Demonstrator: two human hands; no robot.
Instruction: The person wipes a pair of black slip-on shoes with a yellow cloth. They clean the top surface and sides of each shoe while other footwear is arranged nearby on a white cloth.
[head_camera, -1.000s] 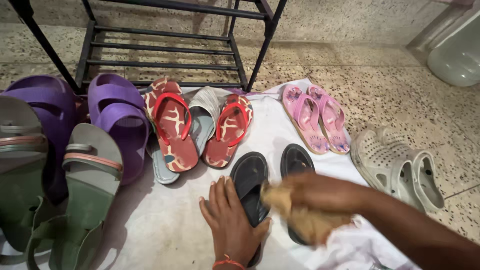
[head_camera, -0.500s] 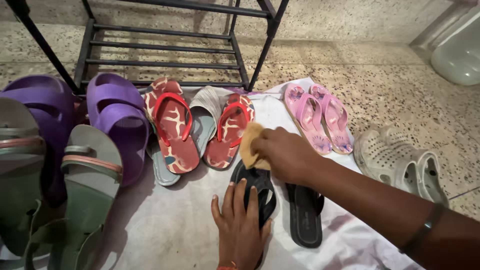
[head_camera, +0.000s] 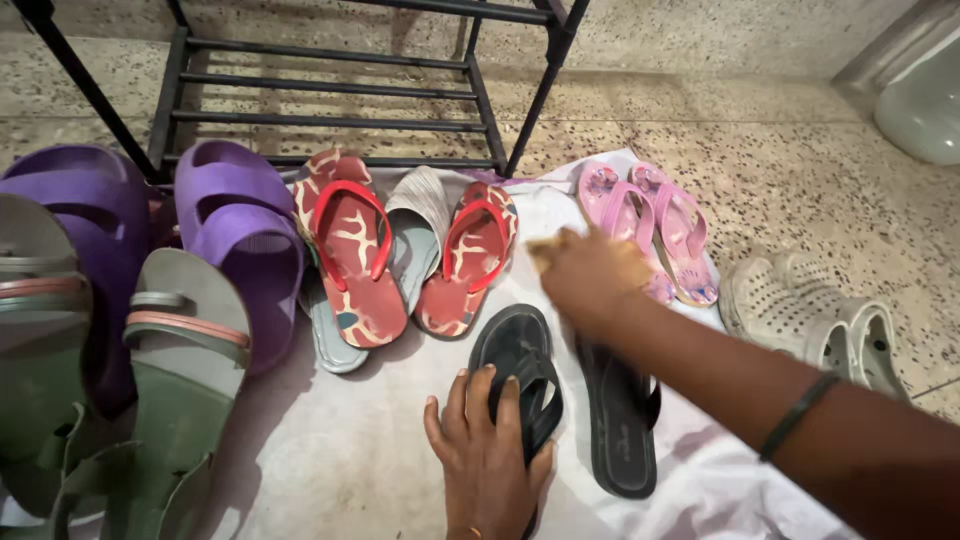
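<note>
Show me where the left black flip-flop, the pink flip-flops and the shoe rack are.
left black flip-flop (head_camera: 515, 345), head view, on its toe-end footbed.
pink flip-flops (head_camera: 683, 235), head view, on the right one's strap.
shoe rack (head_camera: 330, 85), head view, on a lower bar.

No packages, labels, signs, screens.

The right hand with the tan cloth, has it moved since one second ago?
Yes. The right hand went up and away from the heel end of the black flip-flops, past their toes, and is now beside the pink sandals.
</note>
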